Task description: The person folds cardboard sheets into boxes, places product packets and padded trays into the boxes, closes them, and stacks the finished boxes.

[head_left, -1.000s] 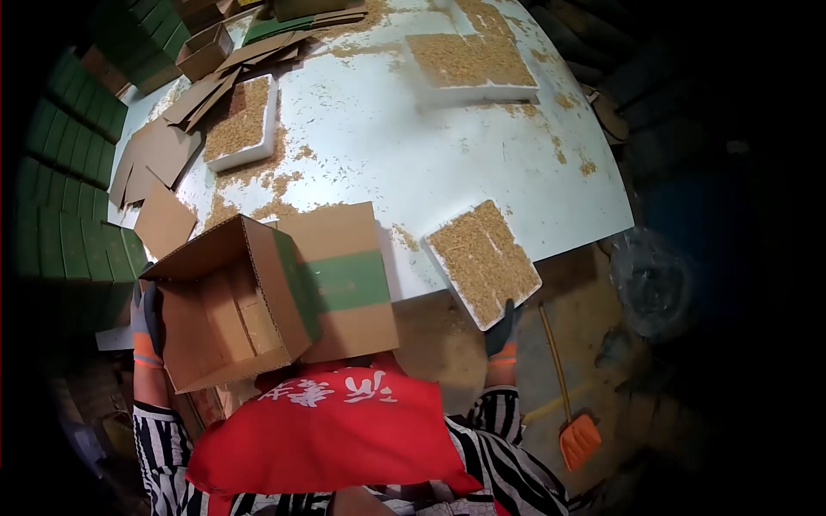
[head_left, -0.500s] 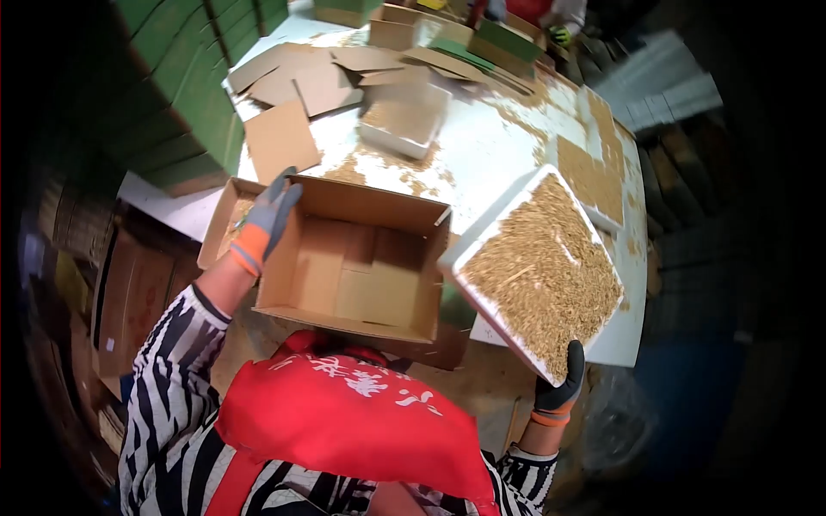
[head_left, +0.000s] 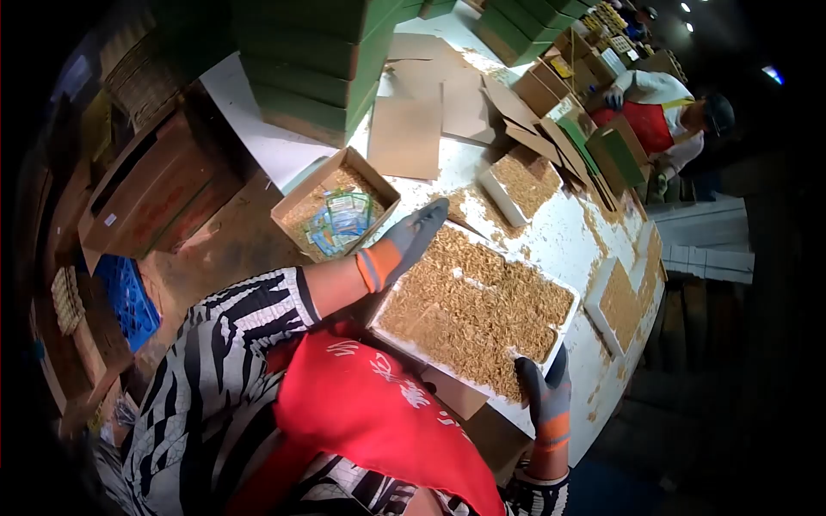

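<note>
A white foam box (head_left: 565, 322) full of straw-coloured husks (head_left: 469, 297) lies tilted in front of me at the table's near edge. My right hand (head_left: 547, 391), in a grey and orange glove, grips its near right side, thumb over the rim. My left hand (head_left: 415, 241), gloved alike, rests at the far left corner with straight fingers held flat. Brown cardboard (head_left: 454, 394) shows beneath the foam box's near edge; the rest of it is hidden. Left of my left hand stands a small open carton (head_left: 376, 179) holding husks and several green and blue packets (head_left: 347, 215).
More husk-filled foam boxes stand on the white table (head_left: 564, 245), one (head_left: 508, 198) beyond my hands and another (head_left: 602, 314) to the right. Flat cardboard sheets (head_left: 406, 138) and stacked green boxes (head_left: 301, 95) lie farther back. A co-worker (head_left: 654, 112) is at the far right.
The foam box has moved left, over where the open cardboard box showed, hiding most of it. My left hand has left that box's wall for the foam box's corner. My view has turned.
</note>
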Demonstrator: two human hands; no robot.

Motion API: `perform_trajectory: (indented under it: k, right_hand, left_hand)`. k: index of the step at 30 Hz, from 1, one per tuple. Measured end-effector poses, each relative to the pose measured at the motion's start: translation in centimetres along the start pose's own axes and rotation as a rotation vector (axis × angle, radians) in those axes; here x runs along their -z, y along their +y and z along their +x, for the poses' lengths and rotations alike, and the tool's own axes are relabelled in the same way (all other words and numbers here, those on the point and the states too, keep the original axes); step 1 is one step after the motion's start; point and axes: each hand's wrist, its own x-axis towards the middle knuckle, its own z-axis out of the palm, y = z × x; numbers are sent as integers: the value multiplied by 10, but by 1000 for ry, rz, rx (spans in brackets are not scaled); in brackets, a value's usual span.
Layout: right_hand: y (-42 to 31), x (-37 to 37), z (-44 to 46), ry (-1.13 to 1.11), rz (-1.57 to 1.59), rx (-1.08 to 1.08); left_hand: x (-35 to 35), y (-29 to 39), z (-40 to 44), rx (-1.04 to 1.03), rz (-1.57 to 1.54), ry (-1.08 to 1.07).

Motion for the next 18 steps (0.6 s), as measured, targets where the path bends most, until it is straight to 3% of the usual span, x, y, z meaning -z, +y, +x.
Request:
perform_trajectory:
  k: [1, 3, 4, 5, 6, 7, 9, 10, 14, 16, 17, 18]
  right_hand:
    - [-3, -1, 1, -25, -126, 1]
    - [-12, 4, 12, -192, -390, -314]
    - [9, 7, 17, -159, -848, -176]
    - [20, 6, 26, -185, -1297, -119]
    - [28, 2, 29, -180, -1344, -59]
    - [32, -1, 33, -174, -1390, 3]
    - [-3, 2, 48, -375, -1237, 82]
    - [-27, 1, 60, -477, -1166, 123]
    - [-86, -34, 160, -394, -523, 166]
    - [-75, -61, 253, -504, -425, 259]
    - [-54, -82, 306, -533, -415, 128]
    - [-36, -111, 346, -546, -354, 80]
  left_hand:
    - [-4, 6, -6, -41, 162, 9]
    - [25, 18, 9, -257, 664, -50]
    - [51, 24, 24, -422, 934, -53]
    - [64, 41, 21, -618, 1361, 181]
    - [67, 62, 8, -659, 1596, 297]
    - [117, 63, 23, -527, 1780, 494]
    - [133, 75, 10, -159, 2048, 683]
    - [149, 76, 10, -99, 2091, 717]
    - [161, 77, 17, 47, 2176, 839]
    - [170, 77, 19, -84, 1991, 792]
    - [178, 74, 19, -144, 1897, 776]
    - [192, 67, 22, -347, 1726, 813]
